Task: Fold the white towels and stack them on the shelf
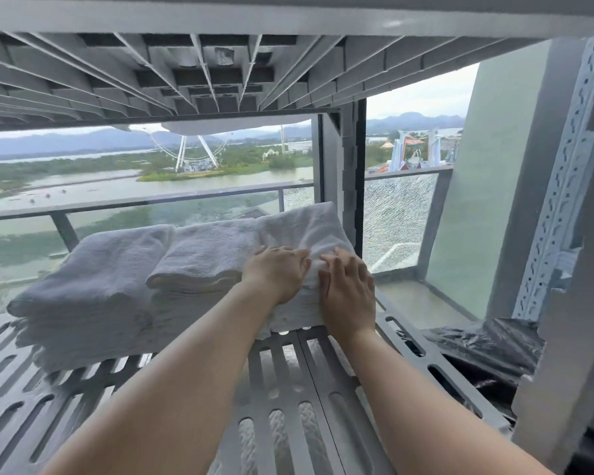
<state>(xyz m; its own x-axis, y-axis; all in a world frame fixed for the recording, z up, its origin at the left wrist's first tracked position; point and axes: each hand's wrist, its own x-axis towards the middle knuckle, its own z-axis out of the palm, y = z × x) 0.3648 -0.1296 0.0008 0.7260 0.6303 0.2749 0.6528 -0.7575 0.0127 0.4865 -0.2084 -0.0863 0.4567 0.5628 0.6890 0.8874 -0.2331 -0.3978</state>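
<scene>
Three piles of folded white towels stand side by side on a grey slotted shelf [282, 399]. The left pile [86, 289] and the middle pile [203, 258] are untouched. On the right pile [306, 224] lie both my hands, palms down on the top towel's near end. My left hand [275, 272] presses flat with its fingers stretched forward. My right hand [347, 289] rests next to it, fingers straight and slightly spread over the towel's front right corner.
Another ribbed grey shelf [220, 73] hangs low overhead. A perforated metal upright [556, 207] stands at the right, with black plastic sheeting [484, 347] beside the shelf edge. Behind the towels is a window with a cracked glass balcony panel [398, 217].
</scene>
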